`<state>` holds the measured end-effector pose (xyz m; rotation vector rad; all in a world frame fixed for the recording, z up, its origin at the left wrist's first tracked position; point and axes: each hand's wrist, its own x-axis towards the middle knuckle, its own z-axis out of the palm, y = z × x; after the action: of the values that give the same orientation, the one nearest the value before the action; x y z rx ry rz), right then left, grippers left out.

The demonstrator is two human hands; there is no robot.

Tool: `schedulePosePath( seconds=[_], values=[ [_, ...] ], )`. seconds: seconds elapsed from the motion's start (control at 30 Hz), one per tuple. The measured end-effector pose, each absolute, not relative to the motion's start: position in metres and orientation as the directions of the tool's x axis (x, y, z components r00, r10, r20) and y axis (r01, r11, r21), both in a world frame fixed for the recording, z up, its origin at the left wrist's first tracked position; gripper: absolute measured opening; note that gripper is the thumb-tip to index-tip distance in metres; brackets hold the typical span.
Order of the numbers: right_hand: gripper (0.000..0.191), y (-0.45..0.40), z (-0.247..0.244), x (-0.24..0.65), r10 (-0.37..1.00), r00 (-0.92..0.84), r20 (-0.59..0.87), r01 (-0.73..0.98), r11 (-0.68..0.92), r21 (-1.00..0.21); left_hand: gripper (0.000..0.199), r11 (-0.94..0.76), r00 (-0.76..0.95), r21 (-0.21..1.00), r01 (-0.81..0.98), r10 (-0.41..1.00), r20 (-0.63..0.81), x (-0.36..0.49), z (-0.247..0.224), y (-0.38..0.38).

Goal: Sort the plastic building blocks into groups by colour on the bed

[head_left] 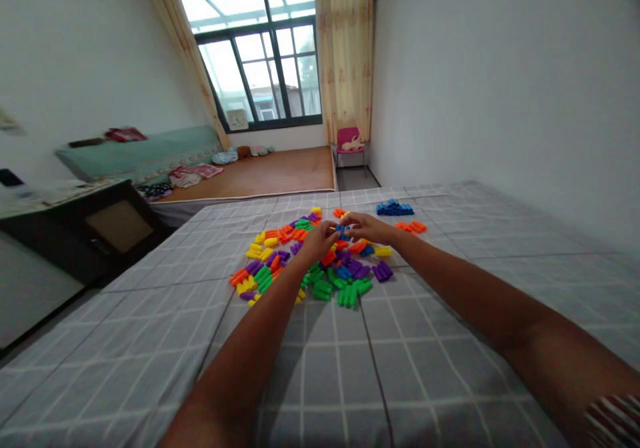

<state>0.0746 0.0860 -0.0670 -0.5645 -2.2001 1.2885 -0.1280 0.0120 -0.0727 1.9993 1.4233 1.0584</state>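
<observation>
Over the far side of a pile of small coloured plastic building pieces, my two hands meet. My left hand (319, 240) comes in from the left with its fingers curled at a blue plastic piece (343, 232). From the right, my right hand (367, 227) bends its fingers down on the same blue piece. The fingers partly cover it, so its exact shape is hidden. Around and below the hands lie green pieces (349, 295), purple pieces (383, 272), orange pieces (240, 277) and yellow pieces (383, 252), many of them in short joined rows.
Apart from the pile, a blue cluster (395, 208) and an orange group (411, 227) lie to the right on the grey checked cloth (320, 375). Beyond are a low bed (280, 171), a pink chair (349, 139) and a window. A dark cabinet (115, 225) stands at left.
</observation>
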Motion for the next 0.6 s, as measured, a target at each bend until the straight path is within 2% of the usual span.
schedulePosePath(
  seconds=[0.17,0.23,0.3,0.37,0.43,0.53,0.6],
  values=[
    [0.048,0.081,-0.084,0.054,0.537,-0.701,0.469,0.158,0.759,-0.632,0.03,-0.279,0.017,0.809,0.517,0.948,0.317,-0.128,-0.083,0.016],
    [0.048,0.085,-0.083,0.056,0.503,-0.703,0.503,0.185,0.812,-0.553,0.032,-0.288,0.021,0.796,0.533,0.944,0.328,-0.129,-0.085,0.013],
    [0.047,0.099,-0.075,0.07,0.518,-0.692,0.503,0.224,0.816,-0.533,0.031,-0.31,0.019,0.754,0.58,0.93,0.368,-0.132,-0.087,0.01],
    [0.047,0.123,-0.064,0.099,0.614,-0.61,0.501,0.314,0.768,-0.558,0.03,-0.313,0.011,0.698,0.644,0.916,0.401,-0.137,-0.087,0.007],
    [0.046,0.155,-0.056,0.138,0.748,-0.439,0.498,0.449,0.662,-0.6,0.028,-0.297,0.005,0.647,0.702,0.911,0.413,-0.144,-0.089,0.005],
    [0.044,0.199,-0.058,0.199,0.883,-0.128,0.451,0.667,0.413,-0.62,0.028,-0.27,0.011,0.624,0.734,0.922,0.386,-0.15,-0.093,0.005],
    [0.041,0.218,-0.067,0.228,0.923,-0.042,0.384,0.767,0.276,-0.579,0.028,-0.278,0.051,0.628,0.727,0.934,0.355,-0.151,-0.097,0.005]
  ],
)
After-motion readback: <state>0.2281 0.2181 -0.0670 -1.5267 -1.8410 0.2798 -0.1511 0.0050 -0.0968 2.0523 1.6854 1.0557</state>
